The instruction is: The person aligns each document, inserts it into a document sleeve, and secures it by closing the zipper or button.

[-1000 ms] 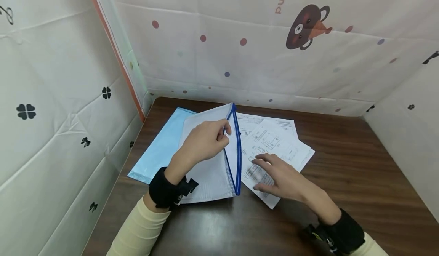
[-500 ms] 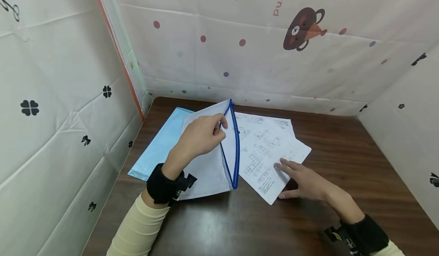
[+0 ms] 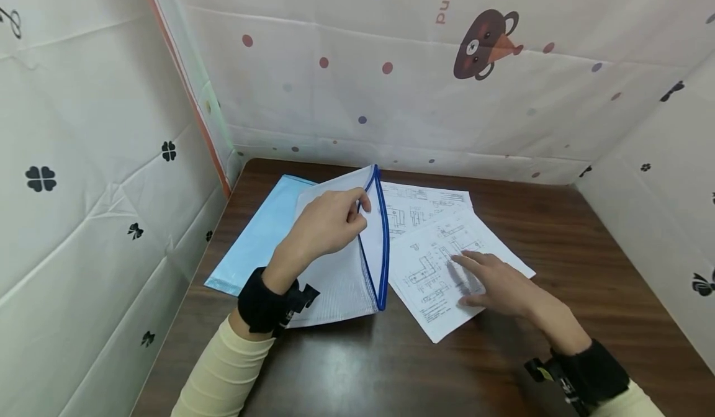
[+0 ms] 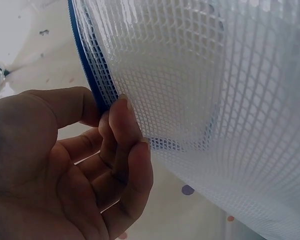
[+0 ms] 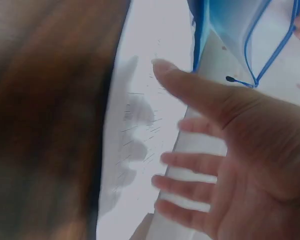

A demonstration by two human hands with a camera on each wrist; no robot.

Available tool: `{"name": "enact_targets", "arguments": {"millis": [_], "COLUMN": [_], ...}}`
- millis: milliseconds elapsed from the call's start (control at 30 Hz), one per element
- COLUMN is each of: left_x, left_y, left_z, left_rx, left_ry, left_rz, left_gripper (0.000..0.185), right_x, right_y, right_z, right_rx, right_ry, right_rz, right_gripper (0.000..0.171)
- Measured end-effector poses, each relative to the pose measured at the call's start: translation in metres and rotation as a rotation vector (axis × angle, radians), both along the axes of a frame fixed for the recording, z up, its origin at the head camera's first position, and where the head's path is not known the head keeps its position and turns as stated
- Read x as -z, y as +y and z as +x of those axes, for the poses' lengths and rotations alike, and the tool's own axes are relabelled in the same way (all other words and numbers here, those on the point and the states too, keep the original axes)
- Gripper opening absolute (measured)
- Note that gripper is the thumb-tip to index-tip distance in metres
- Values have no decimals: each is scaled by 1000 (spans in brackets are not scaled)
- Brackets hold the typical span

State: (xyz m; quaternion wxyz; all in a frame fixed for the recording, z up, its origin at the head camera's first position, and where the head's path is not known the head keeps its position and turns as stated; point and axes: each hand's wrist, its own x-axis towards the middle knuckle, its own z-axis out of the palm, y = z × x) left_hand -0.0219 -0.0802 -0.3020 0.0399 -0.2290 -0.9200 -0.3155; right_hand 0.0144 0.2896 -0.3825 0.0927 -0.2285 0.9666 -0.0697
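"and" on backdrop cloth (image 3: 445, 4), probably partial

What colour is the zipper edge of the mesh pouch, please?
Blue: the zipper edge of the white mesh pouch shows best in the head view.

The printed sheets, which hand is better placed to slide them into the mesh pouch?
Probably the right hand: it rests flat on the printed sheets, while the left hand pinches the mesh pouch open by its blue edge.
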Motion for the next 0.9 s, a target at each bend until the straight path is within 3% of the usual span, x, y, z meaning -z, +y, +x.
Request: {"name": "enact_targets", "arguments": {"millis": [167,300,433,600,900], "left_x": [1,0,1,0,2], "left_y": [1,2,4,5,4], "left_z": [1,2,3,2,1], "left_rx": [7,11,22,25,28], "left_ry": [5,10,-2,-13,-8], "left_rz": [0,2,2,-1,-4], "left_gripper": [19,19,18,17,18], "right_x": [-7,-10,-9,-11,-12], "right_y": [-18,-34,-45,-55,-62], "right_z": [-39,-75,-104,-124,-130], "right_rx": [-52,-91,-78,-40,7], "right_ry": [-119,-75,-112,-133,-118], "right_rz": [-68,12,103,235,318], "right_gripper": [88,84,86,89,85]}}
